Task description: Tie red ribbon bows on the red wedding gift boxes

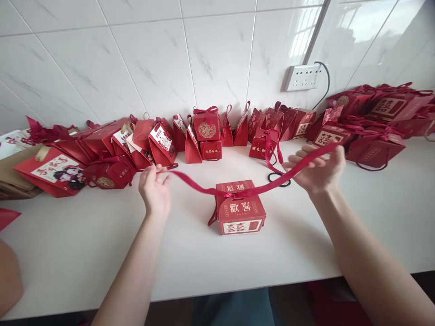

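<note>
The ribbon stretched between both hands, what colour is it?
Dark red, like the box it is tied around. The ribbon shows best in the head view.

"歡喜" on red box

White tabletop against a white tiled wall. Row of red gift boxes and bags along the wall: flat printed bags at left, small ribboned box stacked on a smaller box at centre, pile of flat red bags at upper right. Brown paper stack at far left edge. Black hair tie lying on the tabletop right of centre. White power socket on the wall, dark cable running down from it.
</note>
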Tool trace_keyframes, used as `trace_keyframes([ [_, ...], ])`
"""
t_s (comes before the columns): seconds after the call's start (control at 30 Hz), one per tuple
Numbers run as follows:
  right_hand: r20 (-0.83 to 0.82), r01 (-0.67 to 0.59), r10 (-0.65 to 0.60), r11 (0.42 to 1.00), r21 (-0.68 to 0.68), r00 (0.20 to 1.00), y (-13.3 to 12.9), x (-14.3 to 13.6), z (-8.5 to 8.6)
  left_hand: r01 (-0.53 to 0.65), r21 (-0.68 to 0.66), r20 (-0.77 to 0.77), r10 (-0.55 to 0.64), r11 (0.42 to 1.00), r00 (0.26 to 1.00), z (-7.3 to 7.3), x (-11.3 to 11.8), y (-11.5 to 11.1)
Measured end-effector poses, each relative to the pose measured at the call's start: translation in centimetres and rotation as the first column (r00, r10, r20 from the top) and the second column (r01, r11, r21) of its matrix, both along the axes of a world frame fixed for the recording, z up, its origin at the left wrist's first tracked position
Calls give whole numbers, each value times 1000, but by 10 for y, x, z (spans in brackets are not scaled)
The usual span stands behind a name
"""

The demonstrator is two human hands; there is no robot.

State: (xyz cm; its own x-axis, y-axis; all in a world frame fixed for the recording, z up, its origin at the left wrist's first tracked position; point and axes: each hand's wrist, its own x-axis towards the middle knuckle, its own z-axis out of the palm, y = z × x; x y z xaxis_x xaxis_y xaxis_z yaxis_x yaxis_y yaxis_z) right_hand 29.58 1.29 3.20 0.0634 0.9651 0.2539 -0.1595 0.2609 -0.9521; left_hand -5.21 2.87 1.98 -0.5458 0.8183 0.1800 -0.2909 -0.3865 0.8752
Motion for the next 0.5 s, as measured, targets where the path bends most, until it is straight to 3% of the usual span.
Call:
trace_keyframes([
  [0.07,66,-49,49,999,-4,997,3,-15,-2,-140,94,-154,153,986,976,-3,5,-6],
  [0.1,130,-85,85,996,-5,988,4,-23,-5,-94,160,-285,137,983,949,-5,10,-11],
  [0.17,286,-203,200,979,-17,937,3,-39,-9,233,186,-574,-87,955,814,-9,24,-23],
  [0.23,376,-364,368,928,-85,850,-1,-51,-13,570,-4,-740,-386,822,551,-12,38,-35],
  [0.3,384,-482,512,858,-178,769,-4,-57,-15,705,-177,-767,-545,686,338,-13,47,-43],
  [0.33,378,-499,536,843,-201,755,-6,-59,-15,720,-223,-767,-574,657,287,-13,50,-45],
  [0.4,405,-451,471,880,-151,783,-7,-60,-16,707,-250,-777,-573,661,261,-13,51,-46],
  [0.5,487,-337,268,940,58,831,-10,-61,-14,658,-228,-805,-519,718,287,-12,49,-45],
])
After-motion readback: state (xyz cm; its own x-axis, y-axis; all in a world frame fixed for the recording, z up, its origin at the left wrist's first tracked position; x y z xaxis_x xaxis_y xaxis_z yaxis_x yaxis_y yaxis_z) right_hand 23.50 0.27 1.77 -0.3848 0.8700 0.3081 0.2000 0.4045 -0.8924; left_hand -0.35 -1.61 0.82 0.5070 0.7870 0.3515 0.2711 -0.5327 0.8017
